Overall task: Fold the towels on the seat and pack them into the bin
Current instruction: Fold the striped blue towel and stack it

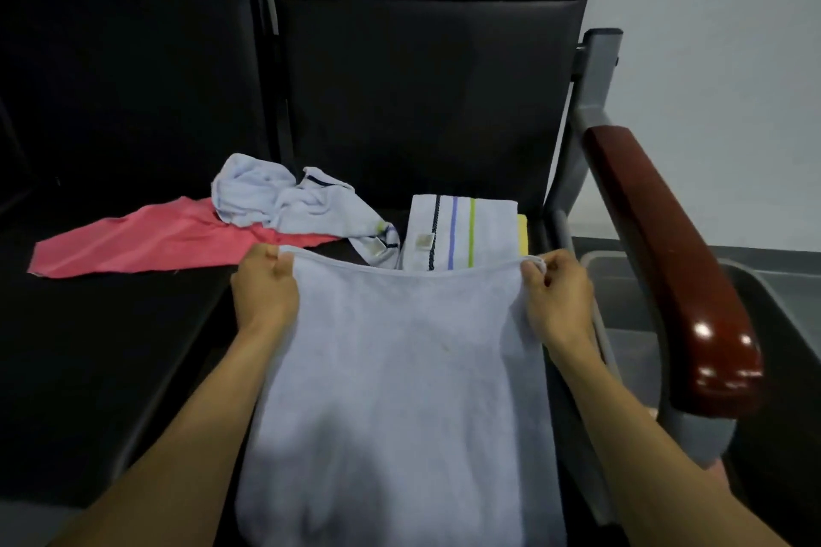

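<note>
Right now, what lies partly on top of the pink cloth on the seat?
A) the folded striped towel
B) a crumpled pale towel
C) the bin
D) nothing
B: the crumpled pale towel overlaps the far edge of the pink cloth, while the folded striped towel sits apart to the right, and both hands, left hand and right hand, pinch the corners of another pale towel.
</note>
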Demonstrator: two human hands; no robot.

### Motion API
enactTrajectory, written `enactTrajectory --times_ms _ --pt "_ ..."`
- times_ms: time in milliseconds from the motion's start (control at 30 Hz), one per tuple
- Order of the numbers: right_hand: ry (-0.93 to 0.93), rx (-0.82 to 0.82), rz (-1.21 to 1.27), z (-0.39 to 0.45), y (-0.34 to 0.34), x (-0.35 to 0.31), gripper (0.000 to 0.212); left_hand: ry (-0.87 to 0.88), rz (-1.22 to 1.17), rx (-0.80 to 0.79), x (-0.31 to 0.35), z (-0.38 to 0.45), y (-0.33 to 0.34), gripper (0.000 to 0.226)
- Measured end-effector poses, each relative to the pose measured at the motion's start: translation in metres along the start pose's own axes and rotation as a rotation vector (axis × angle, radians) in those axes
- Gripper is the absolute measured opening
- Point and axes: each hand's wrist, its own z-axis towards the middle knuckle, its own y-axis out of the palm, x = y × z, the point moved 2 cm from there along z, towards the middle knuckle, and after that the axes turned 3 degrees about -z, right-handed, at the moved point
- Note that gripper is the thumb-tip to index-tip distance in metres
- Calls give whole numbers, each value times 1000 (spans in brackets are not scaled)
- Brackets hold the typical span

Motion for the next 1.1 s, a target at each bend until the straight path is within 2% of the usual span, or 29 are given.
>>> enactTrajectory --times_ms 100,233,367,567,700,867,1100 --pt "31 -60 -17 1 6 5 15 -53 -51 -21 -2 -3 6 18" --pt "81 -205 11 -8 18 2 22 -92 -153 -145 -5 -14 13 10" --pt "208 -302 157 -28 38 -8 29 -76 -161 -248 -2 -30 25 17" --pt "358 -448 359 -51 61 -18 16 -78 -126 -373 8 -60 45 13" --pt "366 -542 421 -60 70 -22 9 -20 -142 -436 15 -73 51 8" --pt "386 -565 455 -67 72 -27 6 14 -225 -492 13 -83 55 8" --pt "416 -555 459 -70 70 -29 4 52 -228 -481 14 -87 56 8"
